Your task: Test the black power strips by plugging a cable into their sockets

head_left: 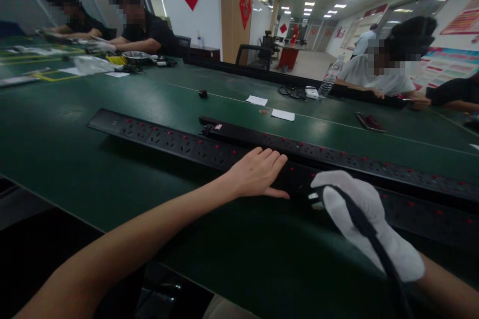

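A long black power strip (190, 147) with a row of sockets and red dots lies across the green table in front of me. My bare left hand (256, 172) grips it near the middle, fingers over its far side and thumb on the near side. In a white glove, my right hand (355, 204) is closed around a black power plug (325, 190). The plug's metal prongs point left, close to the strip's near edge; whether they touch it I cannot tell. Its cable (368, 232) runs down past my wrist. Just behind lies a second black power strip (239, 134).
White paper slips (283, 114), a small black object (202, 93), a dark phone (369, 122) and a water bottle (329, 79) are on the table (157, 94). Co-workers sit across at the left and right. Plastic bags and tools lie at the far left.
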Demonstrator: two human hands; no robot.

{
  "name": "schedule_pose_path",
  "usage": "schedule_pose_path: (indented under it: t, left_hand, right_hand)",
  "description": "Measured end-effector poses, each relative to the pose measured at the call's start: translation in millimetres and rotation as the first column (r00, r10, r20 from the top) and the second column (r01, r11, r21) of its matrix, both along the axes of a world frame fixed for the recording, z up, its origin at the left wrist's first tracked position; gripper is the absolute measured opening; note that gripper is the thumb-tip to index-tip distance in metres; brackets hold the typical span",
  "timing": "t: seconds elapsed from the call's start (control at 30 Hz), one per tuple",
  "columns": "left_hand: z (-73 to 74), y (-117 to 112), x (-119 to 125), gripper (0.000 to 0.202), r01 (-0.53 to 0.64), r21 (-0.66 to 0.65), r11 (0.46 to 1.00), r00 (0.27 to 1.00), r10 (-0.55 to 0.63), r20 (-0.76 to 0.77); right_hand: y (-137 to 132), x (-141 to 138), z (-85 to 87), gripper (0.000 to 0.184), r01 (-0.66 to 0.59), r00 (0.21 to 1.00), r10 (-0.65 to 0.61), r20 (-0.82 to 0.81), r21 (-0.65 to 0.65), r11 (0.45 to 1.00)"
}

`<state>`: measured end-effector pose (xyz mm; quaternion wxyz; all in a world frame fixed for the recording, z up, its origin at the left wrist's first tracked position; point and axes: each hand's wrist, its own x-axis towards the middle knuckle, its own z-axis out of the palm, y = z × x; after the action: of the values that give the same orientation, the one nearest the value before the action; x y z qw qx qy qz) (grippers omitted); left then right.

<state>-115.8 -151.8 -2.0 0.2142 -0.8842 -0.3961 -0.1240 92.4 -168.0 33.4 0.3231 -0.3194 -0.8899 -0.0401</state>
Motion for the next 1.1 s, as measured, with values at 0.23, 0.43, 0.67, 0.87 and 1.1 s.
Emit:
schedule_pose_path:
  t: [0.23,0.43,0.67,0.87,1.1]
  left_hand:
    - [-2.1,-2.9,-1.4,0.078,0.022,0.02,1.0,0.999,-0.023,0.047]
    - [-2.6,0.7,-1.5,0.079,0.046,0.02,0.999,0.998,-0.047,0.044]
    - [-1.7,0.6,-1.7,0.077,0.039,0.021,0.999,0.998,-0.04,0.058]
    - [-1.4,2.0,-2.0,0.073,0.038,0.0,0.999,0.998,-0.037,0.055]
    - [-1.1,0.9,-1.8,0.072,0.034,0.001,0.999,0.999,-0.034,0.031]
  right_hand:
    - [25.8,-19.7,13.8,0.02,0.077,0.995,-0.064,0.081,-0.174,0.982]
    - [27.7,-16.2,-4.0,0.029,0.188,0.956,-0.204,0.212,0.093,0.978]
    - [28.1,-16.7,-3.0,0.032,0.095,0.926,-0.164,0.341,0.209,0.973]
    - [9.4,-27.3,-15.9,0.033,0.177,0.795,-0.367,0.483,0.393,0.902]
    - [16.7,-21.8,-12.4,0.036,0.084,0.8,-0.27,0.536,0.346,0.935]
